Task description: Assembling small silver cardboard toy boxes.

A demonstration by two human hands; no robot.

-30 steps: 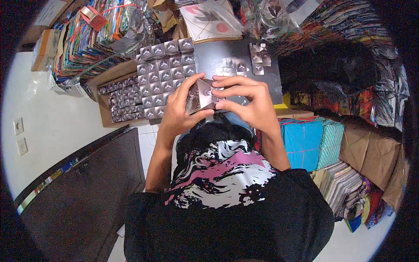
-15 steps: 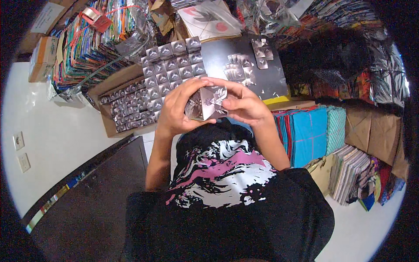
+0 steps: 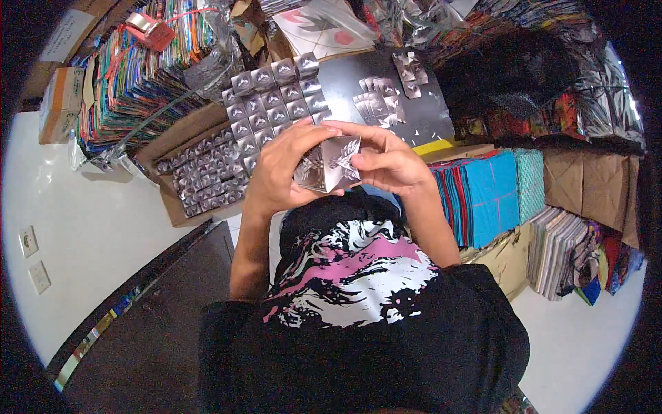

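The left hand (image 3: 279,165) and the right hand (image 3: 394,165) are grasping a small silver-grey box (image 3: 341,164) between them, just off the near edge of the dark tabletop (image 3: 336,69) and in front of the wearer's body. Far left, rows of matching boxes (image 3: 276,114) are standing on the tabletop beside a cardboard carton (image 3: 193,123) holding more. Flat grey pieces (image 3: 372,105) are lying farther off to the right, a red tape dispenser (image 3: 157,37) is resting on packed colourful packets (image 3: 121,96) at far left, and folded blue cloth (image 3: 493,190) is standing at right. The left hand is blocking the nearest rows; fingers are covering the held box's edges, and its underside is staying hidden. Dark heaps (image 3: 510,79) at far right are blurring into shadow.
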